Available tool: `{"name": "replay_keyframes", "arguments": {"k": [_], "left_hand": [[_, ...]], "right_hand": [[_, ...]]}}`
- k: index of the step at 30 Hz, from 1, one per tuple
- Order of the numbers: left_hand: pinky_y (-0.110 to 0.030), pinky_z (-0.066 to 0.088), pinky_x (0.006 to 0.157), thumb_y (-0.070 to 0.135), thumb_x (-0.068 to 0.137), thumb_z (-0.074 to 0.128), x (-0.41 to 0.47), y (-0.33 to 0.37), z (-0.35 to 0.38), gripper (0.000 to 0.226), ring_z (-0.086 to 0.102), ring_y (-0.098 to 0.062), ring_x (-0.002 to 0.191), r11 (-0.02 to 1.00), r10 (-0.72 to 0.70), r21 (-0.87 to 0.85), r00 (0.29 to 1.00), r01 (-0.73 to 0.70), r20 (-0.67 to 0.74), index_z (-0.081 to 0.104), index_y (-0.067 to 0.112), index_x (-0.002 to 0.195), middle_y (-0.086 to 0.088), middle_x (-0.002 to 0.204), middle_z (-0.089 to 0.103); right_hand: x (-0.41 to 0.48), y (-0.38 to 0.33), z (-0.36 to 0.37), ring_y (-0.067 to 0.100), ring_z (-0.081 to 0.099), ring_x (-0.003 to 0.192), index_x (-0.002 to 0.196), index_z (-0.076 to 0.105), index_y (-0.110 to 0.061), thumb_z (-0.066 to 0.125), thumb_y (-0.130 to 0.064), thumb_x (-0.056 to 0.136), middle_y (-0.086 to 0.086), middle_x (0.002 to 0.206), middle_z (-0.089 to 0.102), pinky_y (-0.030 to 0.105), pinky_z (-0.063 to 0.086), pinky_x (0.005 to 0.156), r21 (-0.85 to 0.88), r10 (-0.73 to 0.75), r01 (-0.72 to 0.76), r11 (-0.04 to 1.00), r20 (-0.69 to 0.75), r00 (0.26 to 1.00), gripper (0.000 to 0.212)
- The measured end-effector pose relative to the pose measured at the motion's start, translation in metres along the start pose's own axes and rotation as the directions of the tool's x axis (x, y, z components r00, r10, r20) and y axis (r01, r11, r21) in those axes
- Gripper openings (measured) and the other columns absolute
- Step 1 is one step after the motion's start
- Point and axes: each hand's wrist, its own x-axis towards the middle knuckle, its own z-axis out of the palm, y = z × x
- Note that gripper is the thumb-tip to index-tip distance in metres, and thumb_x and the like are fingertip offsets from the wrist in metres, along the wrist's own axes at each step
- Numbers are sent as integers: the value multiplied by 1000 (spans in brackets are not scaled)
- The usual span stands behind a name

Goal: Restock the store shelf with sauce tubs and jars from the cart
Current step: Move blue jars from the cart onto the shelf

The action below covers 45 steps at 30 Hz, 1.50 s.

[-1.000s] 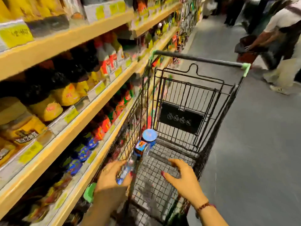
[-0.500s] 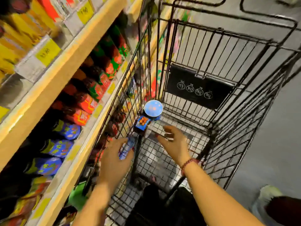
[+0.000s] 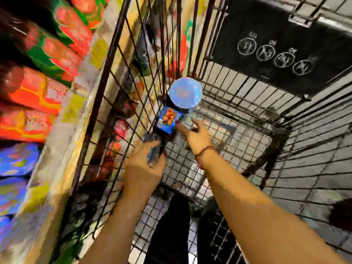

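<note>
- Your left hand was curled around a small blue item, thumb on one side and fingers on the other. Blur hid what kind of container it was.
- Your right hand was released, fingers stretched toward the blue-lidded jar. The fingertips lay just beside its label; I cannot tell whether they touched.
- That jar stood on the wire floor of the cart, in the far left corner against the side mesh.
- A beaded bracelet sat on your right wrist.
- The shelf ran along the cart's left side, lined with red packs.
</note>
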Motion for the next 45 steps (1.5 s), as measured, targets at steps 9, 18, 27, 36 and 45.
{"name": "replay_keyframes", "arguments": {"k": [9, 18, 27, 36, 45], "left_hand": [[-21, 44, 85, 19, 77, 66, 13, -17, 9, 33, 56, -10, 99, 994, -113, 5, 991, 113, 67, 65, 27, 110, 5, 111, 62], [-37, 48, 93, 22, 85, 62, 21, -29, 0, 35, 54, -13, 108, 992, -101, -53, 981, 112, 168, 59, 30, 119, 8, 119, 55], [0, 35, 84, 19, 84, 64, 20, -22, -5, 34, 52, 2, 101, 990, -83, -98, 978, 103, 190, 61, 32, 114, 18, 111, 56], [-43, 49, 89, 21, 94, 49, 40, 14, 9, 16, 60, -22, 96, 441, -502, -555, 707, 705, 499, 62, 14, 100, -10, 112, 63], [-55, 51, 85, 65, 60, 64, 50, 59, -5, 74, 66, -33, 102, 219, -217, -339, 385, 915, 897, 61, 20, 119, -12, 110, 70]], "right_hand": [[42, 17, 52, 22, 53, 122, 148, 27, -23, 80, -41, 71, 6, 139, 51, 37, 41, 106, 305, 155, -153, 940, 15, 988, 95], [69, 28, 68, 30, 64, 111, 118, 58, -41, 86, -54, 32, 7, 125, 65, 56, 49, 96, 592, 219, -147, 792, -50, 975, 90], [29, 15, 36, 33, 67, 86, 87, 74, -14, 74, -44, 43, 20, 99, 71, 52, 54, 86, 539, 251, -179, 823, -61, 966, 53], [4, 12, -37, 25, 68, 77, 96, 75, -14, 72, -37, 62, 13, 95, 73, 34, 53, 68, 507, 6, -75, 859, 135, 991, 41], [-11, 10, -67, 25, 71, 84, 95, 75, -7, 94, -45, 34, 15, 97, 73, 41, 57, 80, 481, -188, -38, 876, 412, 892, 74]]}}
